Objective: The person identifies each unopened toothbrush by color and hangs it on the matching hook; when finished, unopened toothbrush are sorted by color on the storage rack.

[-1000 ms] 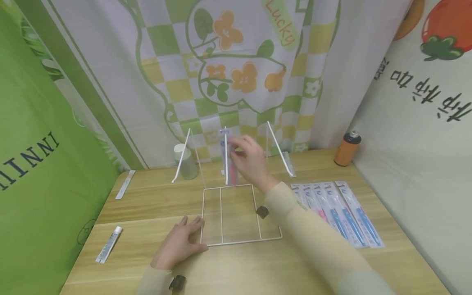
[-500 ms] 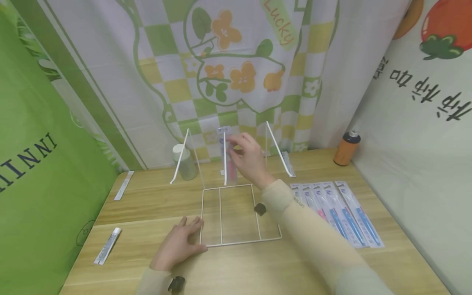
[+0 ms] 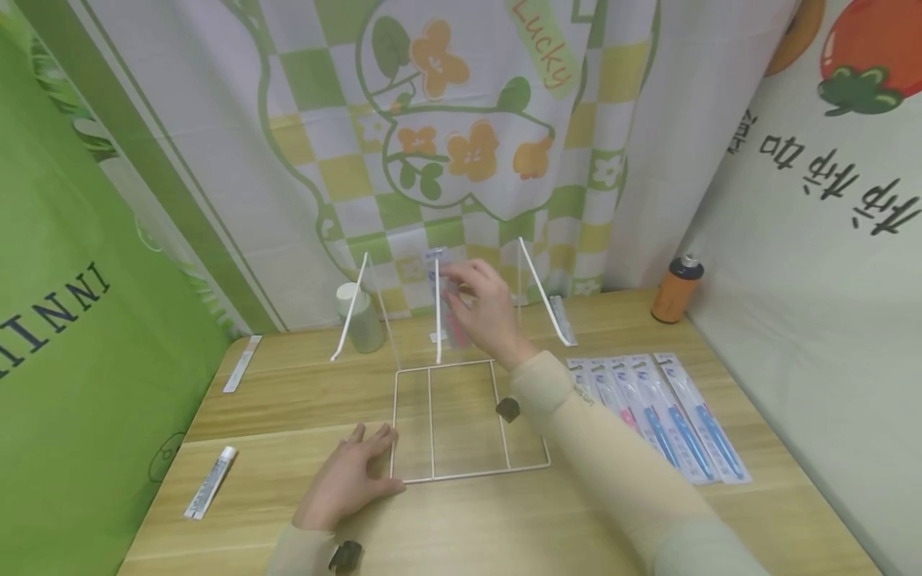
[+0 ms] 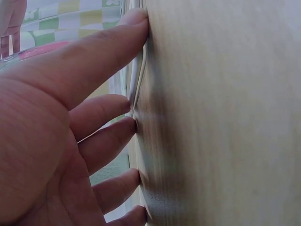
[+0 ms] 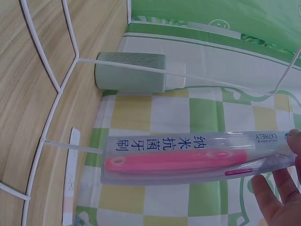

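Observation:
My right hand (image 3: pixel 486 308) pinches one end of a packaged pink toothbrush (image 5: pixel 183 160). In the head view the pack stands behind the middle prong of a white wire rack (image 3: pixel 431 424), partly covered by it. The right wrist view shows thumb and fingertips at the pack's far end, with the pink handle pointing toward the rack's wire frame. My left hand (image 3: pixel 350 476) lies at the rack's front left corner. Its thumb (image 4: pixel 134 19) touches the base wire, and the other fingertips rest on the table with the fingers spread.
Several packaged toothbrushes (image 3: pixel 673 416) lie in a row at right. A green bottle (image 3: pixel 367 324) stands behind the rack, an orange bottle (image 3: pixel 677 292) at back right. A toothpaste tube (image 3: pixel 210 482) and a thin white packet (image 3: pixel 242 364) lie left; another tube (image 3: pixel 563 320) lies behind the right prong.
The lower end of the toothbrush pack has shifted slightly back and up behind the middle prong. My left hand has stayed at the rack's corner.

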Motion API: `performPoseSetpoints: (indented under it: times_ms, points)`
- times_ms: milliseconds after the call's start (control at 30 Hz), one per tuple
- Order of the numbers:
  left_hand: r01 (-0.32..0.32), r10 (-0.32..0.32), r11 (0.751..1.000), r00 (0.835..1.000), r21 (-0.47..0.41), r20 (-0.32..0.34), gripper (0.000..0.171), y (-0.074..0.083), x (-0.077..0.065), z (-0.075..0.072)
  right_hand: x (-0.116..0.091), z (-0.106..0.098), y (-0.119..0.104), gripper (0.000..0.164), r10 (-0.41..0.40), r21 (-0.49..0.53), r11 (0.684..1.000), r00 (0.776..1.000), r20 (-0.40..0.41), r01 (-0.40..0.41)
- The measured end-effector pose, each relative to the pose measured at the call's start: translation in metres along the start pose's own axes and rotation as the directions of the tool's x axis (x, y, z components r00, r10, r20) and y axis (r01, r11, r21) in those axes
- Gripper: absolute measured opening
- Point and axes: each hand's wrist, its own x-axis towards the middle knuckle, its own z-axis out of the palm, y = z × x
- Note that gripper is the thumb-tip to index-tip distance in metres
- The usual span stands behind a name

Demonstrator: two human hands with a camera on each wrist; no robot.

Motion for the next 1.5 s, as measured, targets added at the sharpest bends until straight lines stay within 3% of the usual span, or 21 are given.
performPoseSetpoints:
  times_ms: [467, 667, 933, 1133, 1333, 1500]
  points:
    - [0.006, -0.006, 1.000, 1.000, -0.015, 0.002, 0.088, 0.001, -0.001, 0.003, -0.007, -0.004, 0.007, 0.036, -0.073, -0.073, 0.995, 0.997, -0.025, 0.071]
    - [0.001, -0.001, 1.000, 1.000, -0.013, 0.003, 0.088, 0.001, -0.001, 0.002, -0.015, -0.014, 0.015, 0.037, -0.108, -0.054, 0.993, 0.994, -0.012, 0.108]
    - [0.001, -0.001, 1.000, 1.000, -0.003, 0.003, 0.089, -0.001, 0.000, 0.001, -0.038, -0.040, 0.023, 0.043, 0.017, -0.049, 0.999, 0.993, 0.117, -0.012]
    - [-0.003, 0.003, 1.000, 1.000, -0.007, 0.004, 0.089, -0.002, 0.000, 0.001, -0.053, -0.063, 0.034, 0.046, 0.035, -0.006, 0.999, 0.988, 0.150, -0.035]
    - [-0.001, 0.001, 1.000, 1.000, -0.014, 0.008, 0.090, -0.002, -0.001, 0.002, -0.074, -0.093, 0.044, 0.049, 0.051, -0.145, 0.989, 0.985, 0.162, -0.027]
    - [-0.002, 0.002, 1.000, 1.000, -0.013, 0.003, 0.089, -0.001, -0.001, 0.001, -0.096, -0.117, 0.062, 0.052, 0.155, -0.195, 0.973, 0.972, 0.174, -0.120]
